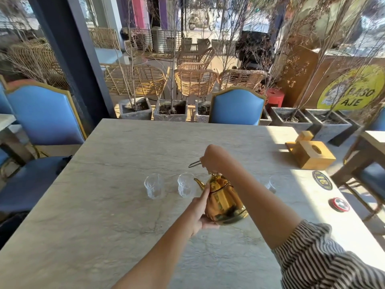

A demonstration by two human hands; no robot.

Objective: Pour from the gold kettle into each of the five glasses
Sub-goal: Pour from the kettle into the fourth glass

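Head view: cafe terrace, blue chairs, rattan seats behind; pale stone table [104, 205] w/ a wooden napkin box [310, 153] far right.

Gold kettle [224, 202] is held just above the table, centre, tipped w/ spout aimed left-forward at the second glass [186, 185]. Right hand [212, 157] is closed round the thin wire handle up top. Left hand [201, 213] is cupped against the body's lower left side, index finger laid up along the wall near the spout, thumb under the base.

First glass [154, 186] stands left of the second, apart from it. One more glass [271, 183] shows partly beyond the right forearm; others hidden, can't count five. Can't tell if any liquid is in them.

Handling, judged: polished metal, so slick, and prob hot if full. The handle is the safe grip; side support only steadies the tilt. Weight unknown, but two hands suggest some load. Glasses look thin, light, easy to knock w/ the spout, so keep the spout above the rim, not touching.
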